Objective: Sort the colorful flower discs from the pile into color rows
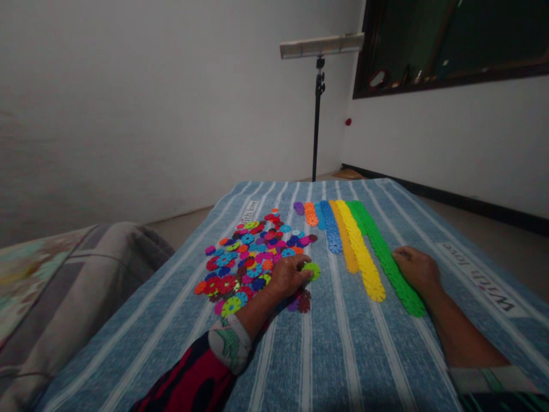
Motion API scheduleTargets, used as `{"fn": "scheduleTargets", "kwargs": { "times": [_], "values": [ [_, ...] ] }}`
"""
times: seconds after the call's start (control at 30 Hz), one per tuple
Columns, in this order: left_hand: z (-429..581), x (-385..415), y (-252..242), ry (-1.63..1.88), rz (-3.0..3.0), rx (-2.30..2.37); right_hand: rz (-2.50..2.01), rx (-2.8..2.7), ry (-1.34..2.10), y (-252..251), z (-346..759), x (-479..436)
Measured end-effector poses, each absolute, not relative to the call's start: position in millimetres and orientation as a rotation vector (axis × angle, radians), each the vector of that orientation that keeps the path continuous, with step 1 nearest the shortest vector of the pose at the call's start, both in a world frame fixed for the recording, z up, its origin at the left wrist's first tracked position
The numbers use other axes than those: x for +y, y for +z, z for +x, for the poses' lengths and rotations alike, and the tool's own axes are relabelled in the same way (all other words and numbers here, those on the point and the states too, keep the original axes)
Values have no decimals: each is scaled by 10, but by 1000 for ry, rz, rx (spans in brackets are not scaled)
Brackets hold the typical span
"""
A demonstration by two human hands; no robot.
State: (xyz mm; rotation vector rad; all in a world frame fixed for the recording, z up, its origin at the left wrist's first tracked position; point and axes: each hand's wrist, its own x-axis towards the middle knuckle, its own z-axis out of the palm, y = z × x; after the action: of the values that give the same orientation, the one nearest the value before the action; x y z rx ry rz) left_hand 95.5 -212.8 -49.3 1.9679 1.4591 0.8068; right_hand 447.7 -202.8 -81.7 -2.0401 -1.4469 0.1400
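Note:
Between the thumb and fingers of my left hand (288,276) is a lime-green notched disc (311,271), held at the right edge of a loose pile of mixed-colour discs (240,260). My right hand (418,269) rests with curled fingers against the right side of a long green row of overlapping discs (388,263); whether anything is in those fingers is hidden. Left of that row lie a yellow row (362,254), an orange-yellow row (345,240) and a blue row (331,229). Shorter orange (311,214) and purple (299,208) groups sit at the far left of the rows.
A blue-and-white striped cloth (171,343) covers the table. Beyond its far edge stands a black pole (316,126) with a flat panel on top. To the left is a grey fabric-covered piece (115,274). A dark-framed window (450,46) is at upper right.

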Motion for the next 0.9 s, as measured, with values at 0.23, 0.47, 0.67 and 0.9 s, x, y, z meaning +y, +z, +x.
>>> {"fn": "scheduleTargets", "kwargs": {
  "times": [0.23, 0.47, 0.67, 0.9],
  "values": [
    [967, -2149, -452, 814, 1947, 1461, -2042, -1442, 167, -801, 4472, -2038],
    [963, -2160, -462, 805, 1921, 1451, -2058, -1420, 184, -780, 4472, -2047],
    [967, -2164, -452, 750, 1953, 1446, -2073, -1417, 188, -783, 4477, -2045],
    [983, -2194, -429, 713, 1961, 1461, -2076, -1438, 197, -798, 4495, -2051]
  ]
}}
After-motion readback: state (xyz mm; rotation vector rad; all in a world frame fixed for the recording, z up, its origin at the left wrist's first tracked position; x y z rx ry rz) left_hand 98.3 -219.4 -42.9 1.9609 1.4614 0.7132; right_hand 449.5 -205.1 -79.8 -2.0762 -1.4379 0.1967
